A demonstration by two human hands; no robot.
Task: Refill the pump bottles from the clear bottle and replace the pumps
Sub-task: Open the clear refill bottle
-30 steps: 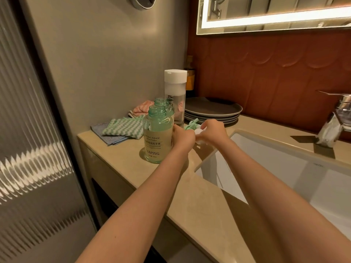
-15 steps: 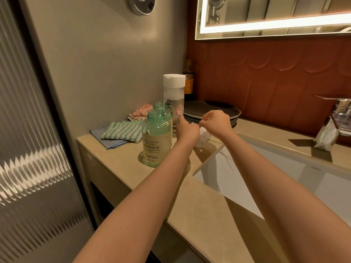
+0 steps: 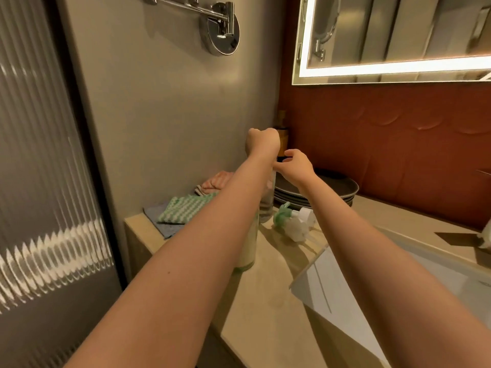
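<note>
The desk (image 3: pixel 265 301) is running below both forearms, with the sink (image 3: pixel 372 288) lying below and to the right of the right fingers (image 3: pixel 291 153). A stack of dark plates (image 3: pixel 337 187) is sitting just right of those fingers and lower down. The clear bottle (image 3: pixel 267 200) is standing upright directly under the left hand (image 3: pixel 262 140), mostly hidden by that forearm. A pump bottle (image 3: pixel 249 248) is standing nearer, only a strip of it showing past the same forearm. The loose pumps (image 3: pixel 297 223) (one green, the others white) are lying on the desk below the right hand (image 3: pixel 296 168). The left fingers are curling into a fist seen from behind, so I cannot tell whether they are holding anything. The right fingers are hanging loosely bent, thumb and forefinger apart, gripping nothing, just beside the left wrist.
</note>
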